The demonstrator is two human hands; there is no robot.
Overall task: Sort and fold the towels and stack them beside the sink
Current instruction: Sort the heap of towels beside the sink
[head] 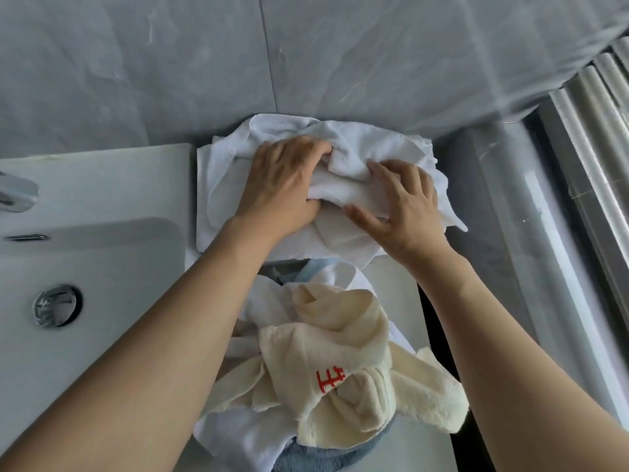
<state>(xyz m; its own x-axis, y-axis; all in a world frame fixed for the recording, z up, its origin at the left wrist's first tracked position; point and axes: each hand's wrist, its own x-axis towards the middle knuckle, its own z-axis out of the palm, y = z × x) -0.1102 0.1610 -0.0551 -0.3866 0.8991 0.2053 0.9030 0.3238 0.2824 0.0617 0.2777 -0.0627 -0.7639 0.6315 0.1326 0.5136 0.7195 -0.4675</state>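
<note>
A crumpled white towel (371, 149) lies on the counter just right of the white sink (102, 185), against the grey wall. Both hands are on it. My left hand (284, 183) has its fingers curled into a fold at the towel's middle. My right hand (401, 202) presses and grips the same bunched fold from the right. Below my hands sits a heap of unfolded towels: a cream towel (343, 338) with a red stitched mark on top, a white towel (235, 434) under it, and a blue towel (316, 459) at the bottom.
The basin holds a chrome drain (56, 310), and a chrome tap (15, 197) pokes in at the far left. A glass panel and metal rails (585, 158) run along the right side. Grey marble tiles (170, 63) form the wall behind.
</note>
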